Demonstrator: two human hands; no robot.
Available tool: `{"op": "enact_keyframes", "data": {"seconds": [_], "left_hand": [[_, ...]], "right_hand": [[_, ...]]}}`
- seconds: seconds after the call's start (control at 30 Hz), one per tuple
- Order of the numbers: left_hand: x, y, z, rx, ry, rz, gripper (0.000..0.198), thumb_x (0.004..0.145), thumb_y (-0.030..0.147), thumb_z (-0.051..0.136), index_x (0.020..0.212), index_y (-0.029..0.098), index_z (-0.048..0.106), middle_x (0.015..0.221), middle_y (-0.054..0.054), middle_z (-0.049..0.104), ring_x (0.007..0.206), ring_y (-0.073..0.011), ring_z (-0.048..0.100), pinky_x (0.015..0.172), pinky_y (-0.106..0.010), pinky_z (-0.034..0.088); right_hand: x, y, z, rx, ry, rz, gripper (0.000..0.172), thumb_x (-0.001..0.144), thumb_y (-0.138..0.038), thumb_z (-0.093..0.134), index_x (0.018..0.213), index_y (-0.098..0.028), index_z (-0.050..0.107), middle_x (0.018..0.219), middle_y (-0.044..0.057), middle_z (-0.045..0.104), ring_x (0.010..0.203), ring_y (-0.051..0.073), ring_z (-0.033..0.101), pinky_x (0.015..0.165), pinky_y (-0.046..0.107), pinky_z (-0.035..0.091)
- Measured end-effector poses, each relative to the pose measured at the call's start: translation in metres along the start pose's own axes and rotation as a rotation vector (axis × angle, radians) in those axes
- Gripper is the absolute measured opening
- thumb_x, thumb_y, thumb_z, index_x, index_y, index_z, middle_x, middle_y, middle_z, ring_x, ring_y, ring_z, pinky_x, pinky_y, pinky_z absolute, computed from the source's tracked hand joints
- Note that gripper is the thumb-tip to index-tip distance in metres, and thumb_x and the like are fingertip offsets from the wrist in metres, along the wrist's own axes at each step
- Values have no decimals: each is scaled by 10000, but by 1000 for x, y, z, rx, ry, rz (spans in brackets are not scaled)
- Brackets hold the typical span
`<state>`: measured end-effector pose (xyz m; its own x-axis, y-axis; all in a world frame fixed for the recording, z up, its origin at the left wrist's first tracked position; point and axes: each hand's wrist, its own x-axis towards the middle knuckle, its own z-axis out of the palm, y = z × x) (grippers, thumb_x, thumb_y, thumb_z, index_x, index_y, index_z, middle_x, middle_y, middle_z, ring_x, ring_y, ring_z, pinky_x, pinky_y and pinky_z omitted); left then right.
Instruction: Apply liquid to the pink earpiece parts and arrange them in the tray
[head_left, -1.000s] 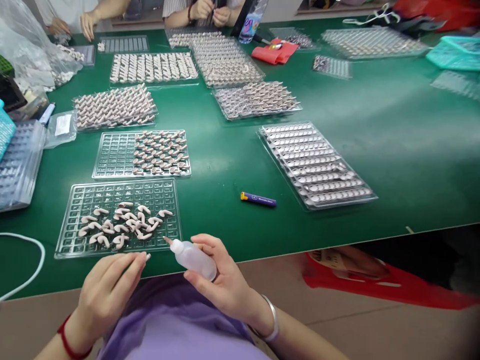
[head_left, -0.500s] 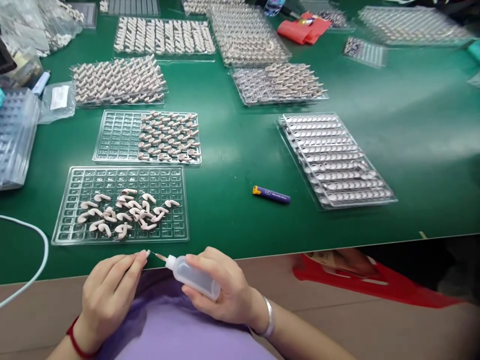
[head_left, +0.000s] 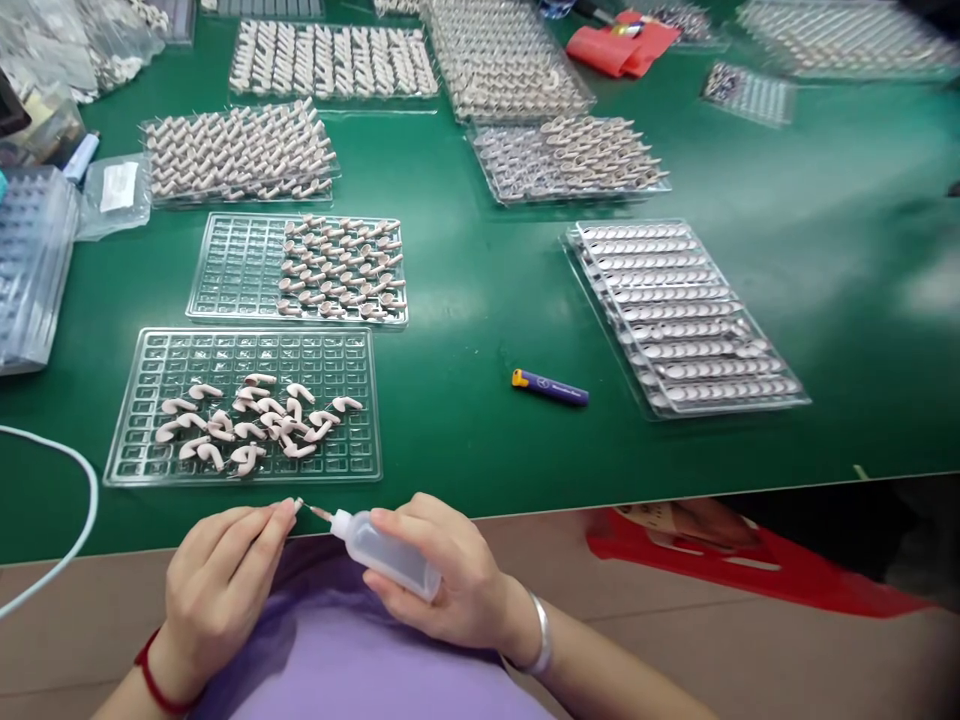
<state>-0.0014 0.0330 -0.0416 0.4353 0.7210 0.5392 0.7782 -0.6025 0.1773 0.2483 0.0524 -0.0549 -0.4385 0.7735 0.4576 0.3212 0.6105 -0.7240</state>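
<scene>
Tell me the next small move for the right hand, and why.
Probably a gentle squeeze of the bottle with the right hand: the bottle's thin tip points at the small pale piece that the left hand pinches, and looks at or very near it.

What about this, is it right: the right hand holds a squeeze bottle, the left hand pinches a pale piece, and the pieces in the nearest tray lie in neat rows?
Not quite: the head view shows the curved pieces in the nearest tray lying jumbled, not in rows. The right hand holds the bottle, the left hand the pale piece.
</scene>
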Motion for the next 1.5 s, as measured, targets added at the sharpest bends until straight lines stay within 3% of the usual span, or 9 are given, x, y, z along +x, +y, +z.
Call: {"op": "enact_keyframes", "data": {"seconds": [0.27, 0.5, 0.6, 0.7, 0.8, 0.9, 1.0, 1.23, 1.5], "left_hand": [[-2, 0, 2, 9, 0, -20, 575, 697, -37, 757, 1231, 120, 616, 941, -85, 744, 844, -188, 665, 800, -318, 538], [-3, 11, -2, -119, 43, -191, 423, 778, -19, 680, 1152, 178, 655, 990, -68, 744, 882, -186, 688, 831, -317, 541], [-5, 27, -7, -312, 37, -441, 325, 834, 80, 652, 1122, 229, 672, 1024, -43, 750, 886, -185, 711, 835, -295, 559], [-6, 44, -8, -731, -127, -899, 139, 846, 289, 673, 964, 226, 712, 924, -47, 766, 797, -205, 729, 708, -273, 586], [0, 56, -5, -1174, -212, -1358, 263, 760, 443, 742, 799, 187, 694, 695, -38, 725, 607, -184, 685, 566, -258, 558], [6, 60, -1, -1375, -206, -1606, 338, 663, 473, 812, 710, 175, 660, 524, 26, 604, 476, -121, 573, 504, -231, 501], [9, 58, 2, -1447, -238, -1680, 371, 596, 467, 855, 663, 168, 646, 455, 54, 522, 451, -94, 515, 467, -195, 434], [18, 55, 8, -1338, -227, -1768, 452, 455, 508, 885, 612, 139, 675, 546, -10, 635, 458, -87, 501, 446, -191, 372], [23, 53, 11, -1355, -254, -1772, 434, 460, 499, 875, 588, 149, 653, 508, 0, 608, 447, -106, 501, 408, -200, 353]], "right_hand": [[0, -1, -2, 21, 14, 2, 539, 831, -204, 640, 1337, -223, 452, 887, 66, 669, 656, 187, 561, 565, 311, 493], [-5, -8, -2, 348, 119, 329, 450, 860, -251, 666, 1272, -245, 486, 974, 55, 638, 766, 173, 625, 672, 286, 536], [-3, -14, 8, 408, 124, 364, 420, 849, -211, 657, 1234, -242, 492, 905, 33, 606, 732, 161, 605, 665, 291, 524], [0, -19, 21, 356, 132, 250, 328, 820, -180, 672, 1113, -245, 537, 869, 28, 599, 739, 171, 594, 638, 291, 506], [1, -21, 30, 207, 182, 127, 265, 822, -130, 635, 1041, -245, 541, 855, 33, 619, 753, 184, 602, 638, 305, 480], [-1, -20, 35, 8, 205, 77, 236, 818, -108, 614, 1002, -233, 537, 809, 20, 626, 718, 183, 606, 684, 336, 419], [-3, -18, 37, -86, 190, 72, 202, 818, -105, 590, 968, -226, 527, 796, 12, 626, 711, 178, 602, 712, 345, 372], [-4, -16, 41, -161, 188, 75, 178, 835, -91, 554, 949, -221, 513, 797, 15, 608, 709, 170, 578, 710, 339, 354], [-3, -16, 41, -162, 185, 80, 198, 825, -81, 551, 952, -227, 509, 800, 18, 609, 705, 174, 575, 705, 341, 360]]}}
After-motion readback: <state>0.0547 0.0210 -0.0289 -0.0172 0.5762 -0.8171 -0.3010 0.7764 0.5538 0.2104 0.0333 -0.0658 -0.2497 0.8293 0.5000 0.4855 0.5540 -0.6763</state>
